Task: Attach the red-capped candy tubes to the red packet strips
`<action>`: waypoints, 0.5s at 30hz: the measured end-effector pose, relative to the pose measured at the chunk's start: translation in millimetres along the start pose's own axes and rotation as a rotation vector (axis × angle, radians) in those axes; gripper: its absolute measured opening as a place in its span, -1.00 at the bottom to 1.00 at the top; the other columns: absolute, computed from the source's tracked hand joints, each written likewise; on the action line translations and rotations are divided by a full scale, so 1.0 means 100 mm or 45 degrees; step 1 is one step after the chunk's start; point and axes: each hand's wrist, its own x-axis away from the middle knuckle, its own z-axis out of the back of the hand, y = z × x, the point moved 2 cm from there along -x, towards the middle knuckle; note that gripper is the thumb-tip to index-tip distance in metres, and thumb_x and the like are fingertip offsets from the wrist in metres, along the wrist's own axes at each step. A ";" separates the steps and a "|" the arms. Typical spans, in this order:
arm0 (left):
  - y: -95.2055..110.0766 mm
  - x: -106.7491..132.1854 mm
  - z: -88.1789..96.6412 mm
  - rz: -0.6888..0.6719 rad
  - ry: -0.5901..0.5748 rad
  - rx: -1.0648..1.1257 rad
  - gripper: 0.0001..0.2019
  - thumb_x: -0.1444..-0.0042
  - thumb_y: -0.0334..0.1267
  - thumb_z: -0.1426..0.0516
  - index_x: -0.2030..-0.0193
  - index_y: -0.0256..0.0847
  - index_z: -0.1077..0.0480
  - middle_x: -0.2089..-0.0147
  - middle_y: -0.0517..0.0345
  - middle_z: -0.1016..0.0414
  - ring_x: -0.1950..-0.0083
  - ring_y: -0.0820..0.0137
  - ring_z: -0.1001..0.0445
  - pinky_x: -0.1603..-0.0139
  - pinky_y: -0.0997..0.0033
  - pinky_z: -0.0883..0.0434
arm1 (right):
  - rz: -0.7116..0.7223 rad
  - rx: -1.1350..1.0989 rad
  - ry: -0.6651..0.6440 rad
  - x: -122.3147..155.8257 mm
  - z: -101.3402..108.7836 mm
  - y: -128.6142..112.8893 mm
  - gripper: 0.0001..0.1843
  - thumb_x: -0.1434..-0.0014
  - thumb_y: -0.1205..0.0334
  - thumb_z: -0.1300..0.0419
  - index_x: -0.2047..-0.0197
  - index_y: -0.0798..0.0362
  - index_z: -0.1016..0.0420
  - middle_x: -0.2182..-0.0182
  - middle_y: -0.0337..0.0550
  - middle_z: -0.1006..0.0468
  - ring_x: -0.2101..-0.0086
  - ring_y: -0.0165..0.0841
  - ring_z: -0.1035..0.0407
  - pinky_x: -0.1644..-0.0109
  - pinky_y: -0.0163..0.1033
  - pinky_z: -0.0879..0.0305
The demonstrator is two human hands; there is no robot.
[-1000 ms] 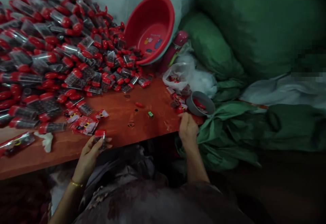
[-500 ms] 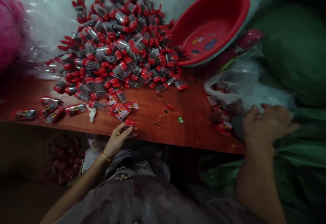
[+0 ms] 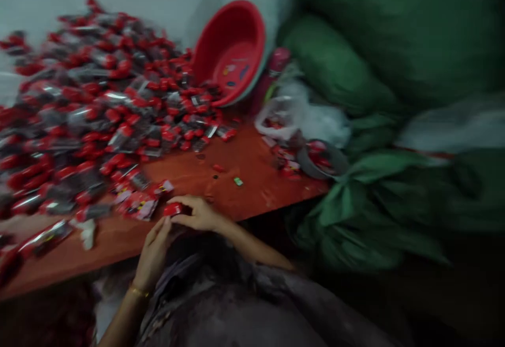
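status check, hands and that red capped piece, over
Left hand and right hand both on the red-capped piece at table edge. Packet pile behind, apart. Frame blurred.

A small red-capped pack point(image 3: 172, 209) lies level at the table's near edge, at 6 o'clock from the pile.

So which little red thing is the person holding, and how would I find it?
Start at the big red basin tipped against the wall, then come down the reddish table to its near edge. There the left hand and right hand meet around one small red-capped packet. Unlike the heaped ones, it sits alone between fingers.
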 end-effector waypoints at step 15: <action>0.15 -0.23 -0.35 0.402 0.220 0.205 -0.79 -0.16 -0.37 0.06 0.25 -0.25 -0.40 0.19 0.02 -0.52 0.21 0.41 -0.53 0.02 0.28 -0.43 | -0.044 1.153 0.184 -0.29 0.45 0.06 -0.49 -0.14 0.10 -0.17 -0.12 0.12 -0.26 -0.17 0.06 -0.25 -0.12 -0.11 -0.11 -0.19 0.12 -0.05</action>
